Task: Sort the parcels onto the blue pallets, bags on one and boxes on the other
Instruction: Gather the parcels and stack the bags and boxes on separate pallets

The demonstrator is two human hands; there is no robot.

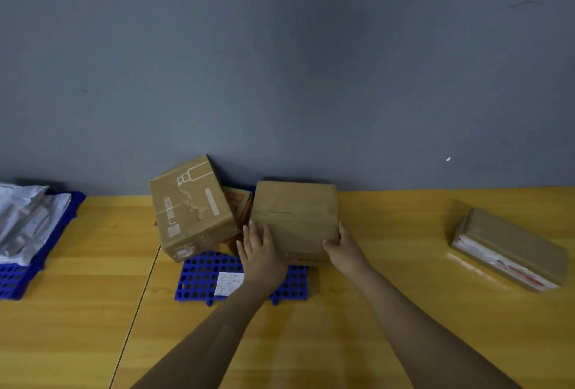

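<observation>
A plain brown box [295, 217] sits on the right side of the middle blue pallet [205, 276]. My left hand [259, 251] lies flat against its front left face with straight fingers. My right hand [342, 247] grips its right front corner, thumb on the front and fingers round the side. A printed brown box [191, 206] leans tilted on the pallet's left, with a flatter box [241, 201] partly hidden behind it. Grey and white bags [25, 220] are piled on the left blue pallet [12, 279].
A flat brown parcel with a white and red label [510, 248] lies alone on the yellow table [373, 310] at the right. A white label [228, 283] lies on the middle pallet's front. A grey wall stands right behind the table. A seam splits the table at the left.
</observation>
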